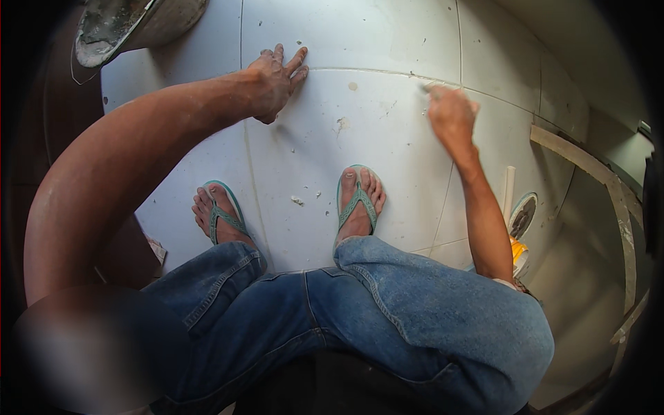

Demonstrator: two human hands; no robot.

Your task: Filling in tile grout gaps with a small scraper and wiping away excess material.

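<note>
I squat over white floor tiles (373,117). My left hand (275,83) rests on the tile by a seam, fingers spread and holding nothing. My right hand (453,121), slightly blurred, is closed round a small, dark tool (427,89) at the joint between tiles (387,72), to the right of my left hand. The tool's shape is too blurred to make out. Small pale chips (297,201) and specks lie on the tiles between my feet and hands.
A splattered bucket (111,34) stands at upper left. My sandaled feet (356,207) are planted below my hands. At right are a pale rod (509,183), a round object (522,214), a yellow item (518,249) and long strips (567,145). Dark flooring (69,124) borders the tiles at left.
</note>
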